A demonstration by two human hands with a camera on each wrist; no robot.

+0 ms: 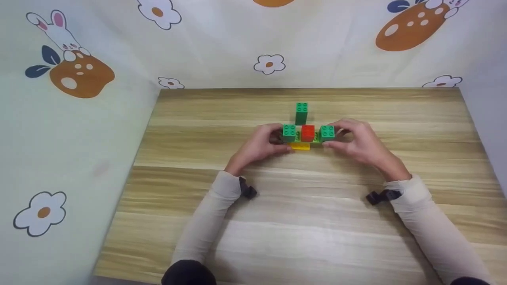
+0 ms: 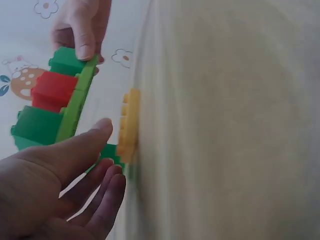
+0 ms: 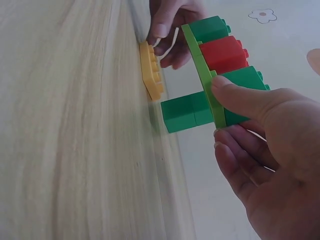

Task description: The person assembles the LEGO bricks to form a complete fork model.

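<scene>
Thumb on top and fingers below, my right hand (image 1: 362,144) pinches one end of a light green flat building-block plate (image 3: 204,75). On that plate sit a green block (image 1: 289,132), a red block (image 1: 307,133) and a second green block (image 1: 327,133), with gaps between. The plate is held up above a yellow flat plate (image 3: 150,70) that lies on the table. My left hand (image 1: 261,144) is by the other end, its thumb and fingers spread apart, fingertips close to the yellow plate's end in the right wrist view.
Just behind the held blocks, a tall green stack (image 1: 302,113) of two blocks stands upright on the wooden table (image 1: 301,221). Patterned cloth walls (image 1: 222,51) rise at the table's back and left edges.
</scene>
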